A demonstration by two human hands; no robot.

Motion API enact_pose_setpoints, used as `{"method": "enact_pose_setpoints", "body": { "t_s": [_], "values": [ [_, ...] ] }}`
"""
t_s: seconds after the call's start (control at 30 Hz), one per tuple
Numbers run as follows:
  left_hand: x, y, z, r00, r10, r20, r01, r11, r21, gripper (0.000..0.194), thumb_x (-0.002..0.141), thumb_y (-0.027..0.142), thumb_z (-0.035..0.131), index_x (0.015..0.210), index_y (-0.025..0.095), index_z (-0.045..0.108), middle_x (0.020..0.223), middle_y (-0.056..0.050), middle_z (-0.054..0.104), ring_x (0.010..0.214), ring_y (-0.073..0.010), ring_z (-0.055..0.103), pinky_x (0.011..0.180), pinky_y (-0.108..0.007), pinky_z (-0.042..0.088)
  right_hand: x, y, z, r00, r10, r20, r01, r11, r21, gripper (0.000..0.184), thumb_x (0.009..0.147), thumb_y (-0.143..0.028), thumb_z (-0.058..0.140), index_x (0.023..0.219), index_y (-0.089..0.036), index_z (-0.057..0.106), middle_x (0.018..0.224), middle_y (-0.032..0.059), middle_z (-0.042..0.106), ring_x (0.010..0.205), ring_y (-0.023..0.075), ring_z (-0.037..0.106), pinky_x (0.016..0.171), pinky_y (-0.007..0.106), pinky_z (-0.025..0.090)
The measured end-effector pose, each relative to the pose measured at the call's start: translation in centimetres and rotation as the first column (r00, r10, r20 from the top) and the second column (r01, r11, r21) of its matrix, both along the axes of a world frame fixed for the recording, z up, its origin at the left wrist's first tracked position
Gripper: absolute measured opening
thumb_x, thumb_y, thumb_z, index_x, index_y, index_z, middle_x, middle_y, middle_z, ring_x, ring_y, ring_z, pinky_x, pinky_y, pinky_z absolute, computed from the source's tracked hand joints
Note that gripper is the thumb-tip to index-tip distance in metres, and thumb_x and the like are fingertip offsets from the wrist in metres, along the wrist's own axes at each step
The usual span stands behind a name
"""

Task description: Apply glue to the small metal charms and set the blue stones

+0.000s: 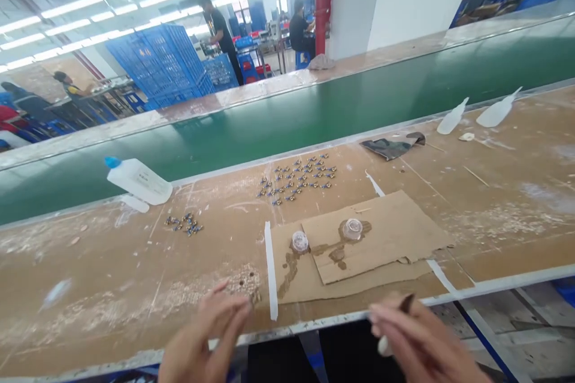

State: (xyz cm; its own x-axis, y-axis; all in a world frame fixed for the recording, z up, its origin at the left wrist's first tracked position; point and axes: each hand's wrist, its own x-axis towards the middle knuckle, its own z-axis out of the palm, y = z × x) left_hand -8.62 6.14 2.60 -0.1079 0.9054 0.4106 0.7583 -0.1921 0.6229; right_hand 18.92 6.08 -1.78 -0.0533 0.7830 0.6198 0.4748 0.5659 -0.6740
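Note:
My left hand point(209, 332) is over the near edge of the bench, its fingers stretched forward and the thumb apart, with nothing visible in it. To the right, the fingers of my right hand point(420, 335) are closed round a slim object with a dark brown tip point(408, 303) and a whitish end point(384, 346); its kind is unclear. Between and beyond the hands lies stained cardboard point(386, 239) bearing two small clear cups point(300, 242) point(353, 228). Behind it are several small blue-and-gold pieces point(299, 177) in loose rows, and a smaller heap point(185, 225) sits left.
A white bottle with a blue cap point(141, 181) lies at the back left. Two white squeeze bottles point(453, 116) point(498, 109) and a camouflage cloth point(393, 145) are at the back right. A green conveyor belt point(278, 116) runs behind. Blue crates point(157, 63) and people stand farther off.

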Motion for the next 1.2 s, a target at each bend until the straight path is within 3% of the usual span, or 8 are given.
{"method": "enact_pose_setpoints", "body": {
  "t_s": [0.13,0.2,0.33,0.5,0.67,0.97,1.1,1.2],
  "values": [
    [-1.1,8.4,0.2,0.951,0.095,0.293,-0.021,0.969,-0.247,0.014,0.068,0.035,0.068,0.072,0.022,0.070,0.068,0.000,0.072,0.069,-0.0177,0.068,0.069,-0.027,0.053,3.6,2.1,-2.9,0.849,-0.516,-0.114,0.502,0.855,-0.128,0.024,0.087,-0.034,0.057,0.105,-0.020,0.065,0.087,0.0018,0.066,0.075,0.0103,0.063,0.075,0.017,0.051],
    [-1.2,12.3,-0.3,0.942,0.070,0.327,0.020,0.964,-0.264,0.016,0.064,0.035,0.066,0.067,0.020,0.068,0.065,-0.001,0.070,0.065,-0.0166,0.066,0.066,-0.027,0.051,5.0,3.6,-4.2,0.789,-0.611,-0.060,0.592,0.783,-0.194,0.035,0.087,-0.047,0.054,0.104,-0.019,0.066,0.084,0.0014,0.067,0.076,0.0118,0.063,0.072,0.018,0.050],
    [-1.0,17.1,-1.6,0.948,0.029,0.318,0.070,0.953,-0.294,0.015,0.055,0.034,0.068,0.058,0.019,0.067,0.057,0.000,0.067,0.055,-0.0143,0.059,0.056,-0.025,0.046,6.2,5.4,-5.0,0.801,-0.598,0.026,0.597,0.796,-0.099,0.040,0.088,-0.052,0.049,0.099,-0.018,0.067,0.085,0.0015,0.066,0.070,0.0106,0.062,0.066,0.019,0.048],
    [-0.2,18.4,-2.3,0.958,-0.033,0.286,0.130,0.935,-0.329,0.020,0.056,0.038,0.068,0.057,0.018,0.067,0.052,0.001,0.063,0.050,-0.0119,0.053,0.050,-0.023,0.039,5.8,5.5,-4.0,0.780,-0.607,0.155,0.588,0.794,0.153,0.027,0.093,-0.039,0.046,0.100,-0.020,0.064,0.088,-0.0002,0.066,0.074,0.0095,0.061,0.071,0.019,0.046],
    [2.6,19.2,-2.7,0.968,-0.140,0.207,0.210,0.905,-0.369,0.019,0.067,0.036,0.065,0.065,0.017,0.068,0.053,0.002,0.062,0.049,-0.0112,0.052,0.049,-0.023,0.038,5.6,5.9,-3.9,0.792,-0.585,0.173,0.551,0.808,0.211,0.021,0.094,-0.032,0.047,0.101,-0.019,0.062,0.087,-0.0020,0.065,0.068,0.0062,0.059,0.072,0.017,0.046],
    [8.6,23.1,-3.2,0.943,-0.323,-0.074,0.267,0.872,-0.409,0.020,0.085,0.034,0.062,0.079,0.015,0.063,0.081,-0.001,0.066,0.078,-0.0147,0.062,0.077,-0.036,0.050,6.0,6.6,-4.1,0.773,-0.597,0.217,0.504,0.784,0.361,0.021,0.095,-0.028,0.044,0.103,-0.017,0.060,0.085,-0.0015,0.066,0.076,0.0082,0.060,0.078,0.020,0.044],
    [6.8,22.5,-1.7,0.957,-0.273,-0.097,0.225,0.910,-0.349,0.007,0.074,0.023,0.070,0.069,0.019,0.068,0.078,-0.001,0.069,0.083,-0.0174,0.062,0.083,-0.035,0.046,5.9,6.2,-3.7,0.797,-0.574,0.186,0.510,0.806,0.302,0.021,0.094,-0.030,0.045,0.106,-0.019,0.060,0.089,-0.0011,0.066,0.075,0.0089,0.061,0.075,0.022,0.046],
    [1.5,20.4,-0.1,0.983,-0.137,-0.125,0.094,0.948,-0.305,0.009,0.070,0.024,0.069,0.061,0.023,0.070,0.071,0.000,0.070,0.079,-0.0192,0.063,0.079,-0.032,0.046,5.9,5.7,-4.4,0.787,-0.594,0.167,0.565,0.803,0.191,0.025,0.092,-0.039,0.048,0.107,-0.025,0.062,0.089,-0.0005,0.066,0.075,0.0112,0.063,0.072,0.024,0.048]
  ]
}}
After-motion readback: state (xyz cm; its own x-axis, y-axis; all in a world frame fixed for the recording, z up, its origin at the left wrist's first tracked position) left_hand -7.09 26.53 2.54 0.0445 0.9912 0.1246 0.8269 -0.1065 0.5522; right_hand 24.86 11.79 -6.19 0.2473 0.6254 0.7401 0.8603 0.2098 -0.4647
